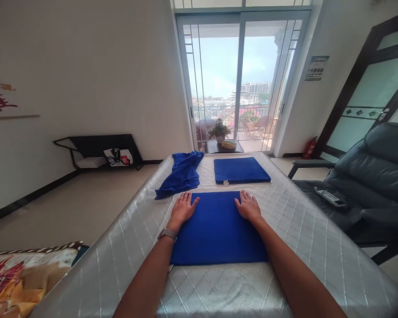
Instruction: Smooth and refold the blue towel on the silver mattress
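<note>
A blue cloth (pixel 219 229), folded into a flat rectangle, lies in front of me on the quilted silver cover (pixel 225 287). At its far left corner, my left hand (pixel 183 207) rests flat with the fingers stretched forward and the thumb on the fabric. My right hand (pixel 248 206) lies the same way at the far right corner. Beyond it sits a second folded blue cloth (pixel 242 170) with a small white tag at its near edge. To its left is a crumpled blue cloth (pixel 184 173), bunched up near the far left edge of the cover.
On the right stands a dark armchair (pixel 378 176) with a white power strip (pixel 331 198) on its seat. A small table (pixel 215 147) with a potted plant (pixel 220 130) is beyond the far edge. Bedding (pixel 26 278) lies at lower left; a black rack (pixel 102 148) stands by the wall.
</note>
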`<state>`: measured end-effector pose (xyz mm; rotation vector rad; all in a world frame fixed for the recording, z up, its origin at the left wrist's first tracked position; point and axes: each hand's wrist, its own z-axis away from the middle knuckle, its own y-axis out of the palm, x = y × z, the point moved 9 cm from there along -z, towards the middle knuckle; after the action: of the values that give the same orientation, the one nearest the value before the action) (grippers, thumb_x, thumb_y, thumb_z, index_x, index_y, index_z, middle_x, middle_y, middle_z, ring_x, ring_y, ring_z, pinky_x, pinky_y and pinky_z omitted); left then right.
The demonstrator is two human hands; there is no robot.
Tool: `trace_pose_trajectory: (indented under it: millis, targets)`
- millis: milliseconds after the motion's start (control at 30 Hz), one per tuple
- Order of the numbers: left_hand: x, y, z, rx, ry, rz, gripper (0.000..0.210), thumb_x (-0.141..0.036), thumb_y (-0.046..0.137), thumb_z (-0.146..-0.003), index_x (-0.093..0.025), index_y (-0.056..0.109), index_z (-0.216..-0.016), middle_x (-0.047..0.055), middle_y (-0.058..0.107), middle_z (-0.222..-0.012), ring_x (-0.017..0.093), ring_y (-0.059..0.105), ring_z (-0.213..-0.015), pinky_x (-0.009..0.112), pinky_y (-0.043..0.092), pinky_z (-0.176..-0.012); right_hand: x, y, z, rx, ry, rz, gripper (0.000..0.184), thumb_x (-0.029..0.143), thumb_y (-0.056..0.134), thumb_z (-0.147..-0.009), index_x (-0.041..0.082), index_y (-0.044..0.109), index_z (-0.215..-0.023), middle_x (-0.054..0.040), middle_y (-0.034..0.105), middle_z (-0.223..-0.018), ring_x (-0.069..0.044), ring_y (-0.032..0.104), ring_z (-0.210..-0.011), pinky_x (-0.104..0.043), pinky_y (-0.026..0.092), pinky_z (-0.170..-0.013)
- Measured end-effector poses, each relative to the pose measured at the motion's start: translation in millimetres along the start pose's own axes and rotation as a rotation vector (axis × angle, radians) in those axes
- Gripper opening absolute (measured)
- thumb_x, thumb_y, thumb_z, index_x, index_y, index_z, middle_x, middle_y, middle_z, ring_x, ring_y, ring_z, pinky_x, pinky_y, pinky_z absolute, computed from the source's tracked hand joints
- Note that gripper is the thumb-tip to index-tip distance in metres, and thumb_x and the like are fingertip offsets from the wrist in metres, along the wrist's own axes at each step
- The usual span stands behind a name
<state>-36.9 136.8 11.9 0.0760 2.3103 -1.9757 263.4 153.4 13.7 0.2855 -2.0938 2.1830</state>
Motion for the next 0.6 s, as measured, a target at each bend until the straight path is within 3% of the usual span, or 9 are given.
trace_pose_trajectory:
  millis: [367,600]
  targets:
    - [1,0.7,0,0.024,-0.013,-0.009,0.081,-0.063,0.013,-0.1,-0.007,0.03,-0.155,0.017,0.026,-0.162,0.028,0.023,-0.151,0.044,0.019,-0.123,0,-1,0,-0.032,-0.009,0.004,0.069,0.048,0.019,-0.102,0.011,0.018,-0.16,-0.0052,0.016,-0.166,-0.019,0.014,-0.152,-0.039,0.007,-0.123]
    - [0,3.3,-1,0.024,-0.001,-0.043,0.08,-0.062,0.012,-0.1,-0.005,0.029,-0.155,0.017,0.026,-0.163,0.028,0.021,-0.151,0.044,0.017,-0.123,4,-17,8,-0.127,-0.031,-0.015,0.062,0.041,0.023,-0.103,0.011,0.029,-0.157,-0.0061,0.025,-0.164,-0.02,0.018,-0.151,-0.037,0.009,-0.123]
